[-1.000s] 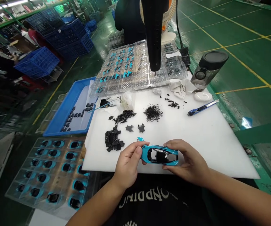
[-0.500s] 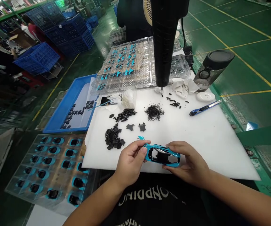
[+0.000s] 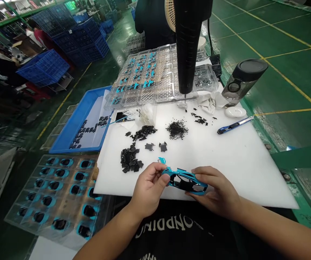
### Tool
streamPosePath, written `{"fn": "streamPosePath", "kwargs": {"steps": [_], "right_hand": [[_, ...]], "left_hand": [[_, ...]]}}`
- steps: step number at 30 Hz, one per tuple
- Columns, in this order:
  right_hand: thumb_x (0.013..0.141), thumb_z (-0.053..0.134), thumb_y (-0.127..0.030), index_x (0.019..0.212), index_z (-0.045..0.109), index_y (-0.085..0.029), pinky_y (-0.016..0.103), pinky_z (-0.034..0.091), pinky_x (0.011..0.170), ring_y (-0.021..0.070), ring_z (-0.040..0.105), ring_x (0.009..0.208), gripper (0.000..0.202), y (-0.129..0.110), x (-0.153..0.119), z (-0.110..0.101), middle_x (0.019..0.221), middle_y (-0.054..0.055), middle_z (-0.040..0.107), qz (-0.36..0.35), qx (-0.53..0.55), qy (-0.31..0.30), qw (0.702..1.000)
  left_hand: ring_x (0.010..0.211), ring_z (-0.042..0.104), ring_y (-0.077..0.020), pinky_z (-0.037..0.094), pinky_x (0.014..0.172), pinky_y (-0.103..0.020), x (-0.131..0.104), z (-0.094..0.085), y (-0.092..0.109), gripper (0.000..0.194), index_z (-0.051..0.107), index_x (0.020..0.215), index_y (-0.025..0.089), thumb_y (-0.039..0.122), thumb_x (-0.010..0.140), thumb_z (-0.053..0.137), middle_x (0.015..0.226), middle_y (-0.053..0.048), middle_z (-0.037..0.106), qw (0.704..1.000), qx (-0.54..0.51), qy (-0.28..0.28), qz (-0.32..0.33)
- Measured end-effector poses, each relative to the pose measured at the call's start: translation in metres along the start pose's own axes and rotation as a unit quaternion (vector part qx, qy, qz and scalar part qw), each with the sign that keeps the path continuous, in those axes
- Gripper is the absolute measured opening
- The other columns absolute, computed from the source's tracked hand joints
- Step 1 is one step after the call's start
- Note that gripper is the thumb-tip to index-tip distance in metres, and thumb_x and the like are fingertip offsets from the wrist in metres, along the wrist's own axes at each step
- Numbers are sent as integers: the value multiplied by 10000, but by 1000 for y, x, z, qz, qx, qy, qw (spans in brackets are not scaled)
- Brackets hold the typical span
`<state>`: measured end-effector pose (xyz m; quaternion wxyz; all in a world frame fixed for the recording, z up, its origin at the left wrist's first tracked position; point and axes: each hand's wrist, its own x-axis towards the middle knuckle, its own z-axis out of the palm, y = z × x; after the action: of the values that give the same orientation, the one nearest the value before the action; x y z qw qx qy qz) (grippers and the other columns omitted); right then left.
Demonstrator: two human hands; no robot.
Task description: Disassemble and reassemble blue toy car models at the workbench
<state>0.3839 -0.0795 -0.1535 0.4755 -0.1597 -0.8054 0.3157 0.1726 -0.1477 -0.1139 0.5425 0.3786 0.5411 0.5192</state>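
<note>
A light-blue toy car body with dark openings is held between both hands, just above the front edge of the white work mat. My left hand pinches its left end between thumb and fingers. At the right end, my right hand grips the body with its fingers above and below. A small blue part lies on the mat just beyond my left fingers. Two black parts lie farther back, near a heap of black pieces and a pile of tiny black pieces.
A black electric screwdriver hangs over the mat's back. Clear trays of blue parts stand behind it. To the right are a bottle and a blue cutter. On the left are a blue bin and a tray of car bodies.
The car body has tilted in my hands, so its side faces more toward me. Both hands keep hold of it. The screwdriver appears slightly higher in view.
</note>
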Motion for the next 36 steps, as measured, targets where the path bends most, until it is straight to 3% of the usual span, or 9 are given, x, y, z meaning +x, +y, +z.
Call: {"fn": "streamPosePath", "kwargs": {"steps": [11, 19, 36], "right_hand": [[787, 706, -15, 1360, 434, -142, 394, 568, 756, 242, 607, 981, 647, 0, -5, -3, 1134, 164, 566, -71, -72, -18, 995], [753, 790, -107, 1276, 472, -145, 352, 584, 745, 228, 626, 959, 613, -2, 3, -3, 1081, 140, 612, -15, -19, -7, 1000], [733, 821, -140, 1253, 520, -138, 327, 574, 843, 228, 643, 1007, 601, -3, 7, -4, 1103, 143, 646, 11, 1, 10, 1000]], "left_hand": [[825, 562, -100, 464, 772, -207, -2, -4, -2, 116, 643, 982, 232, 309, 894, 640, 886, -8, 624, 998, 18, -26, 53], [669, 539, -61, 469, 621, -158, -2, -1, 4, 106, 623, 944, 202, 286, 886, 649, 779, 11, 577, 999, -9, -22, 46], [633, 570, -51, 510, 584, -142, 1, 5, 6, 193, 619, 902, 192, 358, 844, 697, 730, 23, 626, 999, -6, 32, -11]]}}
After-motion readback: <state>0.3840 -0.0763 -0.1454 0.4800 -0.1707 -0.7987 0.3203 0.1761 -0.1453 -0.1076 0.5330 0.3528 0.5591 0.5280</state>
